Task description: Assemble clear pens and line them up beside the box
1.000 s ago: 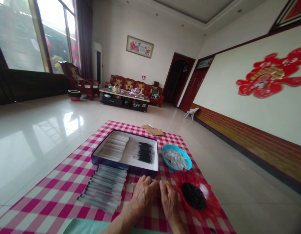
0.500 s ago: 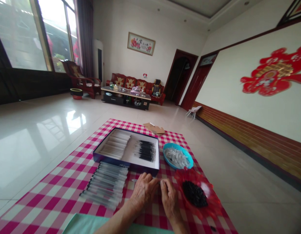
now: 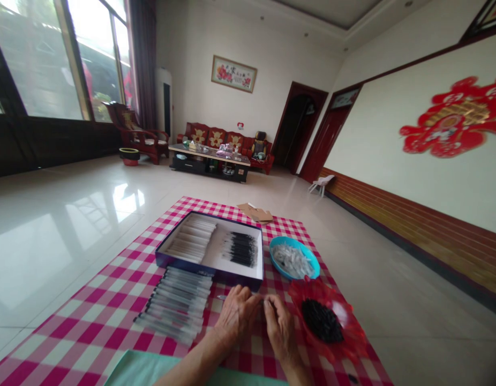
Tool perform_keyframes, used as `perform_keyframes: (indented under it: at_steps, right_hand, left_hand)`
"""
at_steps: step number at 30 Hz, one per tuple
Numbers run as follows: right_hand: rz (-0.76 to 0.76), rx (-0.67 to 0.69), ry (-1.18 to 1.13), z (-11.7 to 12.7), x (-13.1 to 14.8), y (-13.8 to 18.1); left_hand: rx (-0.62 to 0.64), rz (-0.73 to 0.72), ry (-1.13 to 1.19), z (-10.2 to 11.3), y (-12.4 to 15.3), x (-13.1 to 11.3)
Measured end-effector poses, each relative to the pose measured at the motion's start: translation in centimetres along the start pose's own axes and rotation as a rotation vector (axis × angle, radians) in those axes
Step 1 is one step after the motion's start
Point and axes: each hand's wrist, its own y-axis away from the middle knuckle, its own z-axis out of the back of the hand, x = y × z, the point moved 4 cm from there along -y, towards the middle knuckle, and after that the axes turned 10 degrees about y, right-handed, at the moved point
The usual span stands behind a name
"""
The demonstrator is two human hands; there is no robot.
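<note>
My left hand is closed just in front of the box, and a slim clear pen part pokes out past its left side. Beside it my right hand is pinched shut, thumb against fingers; what lies in the pinch is too small to make out. The fingertips of both hands nearly meet. Left of them, a row of translucent pen barrels with dark ends lies on the checked cloth. To the right stands a red petal-edged bowl with small black pieces in it.
A shallow dark-blue box holds white tubes and thin black-centred pieces. A blue bowl holds clear pieces. Brown cardboard lies at the table's far edge, green cloth at the near edge.
The whole view has shifted slightly. Both hands keep almost the same place and grip, and the things on the table stay where they were.
</note>
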Motion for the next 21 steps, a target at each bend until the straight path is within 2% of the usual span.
perform_keyframes:
  at_steps: [5, 14, 21]
  right_hand:
    - [0.013, -0.015, 0.064, -0.42, -0.4, -0.32]
    - [-0.001, 0.011, 0.021, -0.01, 0.24, -0.11]
    - [0.069, 0.002, 0.131, -0.31, -0.1, -0.14]
  left_hand:
    - [0.019, -0.012, -0.029, -0.02, -0.06, -0.18]
    - [0.004, 0.008, -0.002, 0.24, -0.11, 0.0]
    - [0.022, 0.001, -0.024, -0.3, 0.06, 0.14]
